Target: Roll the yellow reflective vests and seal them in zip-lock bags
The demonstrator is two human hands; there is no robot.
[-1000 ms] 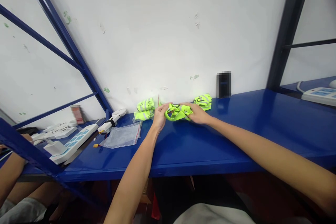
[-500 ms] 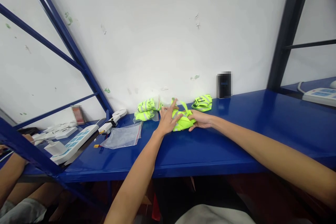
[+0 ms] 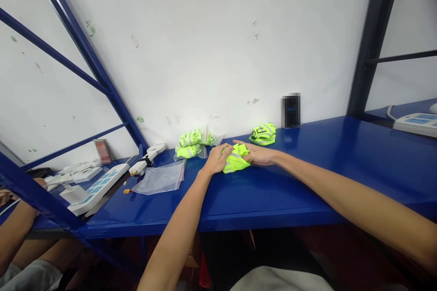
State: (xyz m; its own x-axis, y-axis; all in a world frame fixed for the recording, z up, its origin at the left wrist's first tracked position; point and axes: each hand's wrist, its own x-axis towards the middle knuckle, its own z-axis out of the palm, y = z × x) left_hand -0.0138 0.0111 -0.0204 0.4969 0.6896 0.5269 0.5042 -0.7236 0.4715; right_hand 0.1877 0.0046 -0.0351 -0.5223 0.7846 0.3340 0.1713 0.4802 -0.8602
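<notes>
A neon-yellow reflective vest [image 3: 236,160], bundled up with grey reflective strips showing, rests on the blue table between both hands. My left hand [image 3: 217,158] grips its left side, fingers curled over the top. From the right, my right hand [image 3: 261,154] is closed on the bundle, its fingertips partly hidden by the fabric. Behind it, near the wall, sits another rolled vest [image 3: 263,133]. To the left, rolled vests in clear bags [image 3: 190,143] are stacked. An empty clear zip bag [image 3: 160,177] lies flat farther left.
A white handheld fan [image 3: 156,149] and a white device with wires [image 3: 138,166] lie at the left, near a power strip [image 3: 99,191]. A dark box [image 3: 291,110] stands against the wall. Blue frame posts [image 3: 99,68] bound the left side, where another person's arm [image 3: 20,223] shows.
My left hand has gone from spread fingers to a curled grip. The loose strap that stood up from the vest is tucked down, and the bundle is more compact.
</notes>
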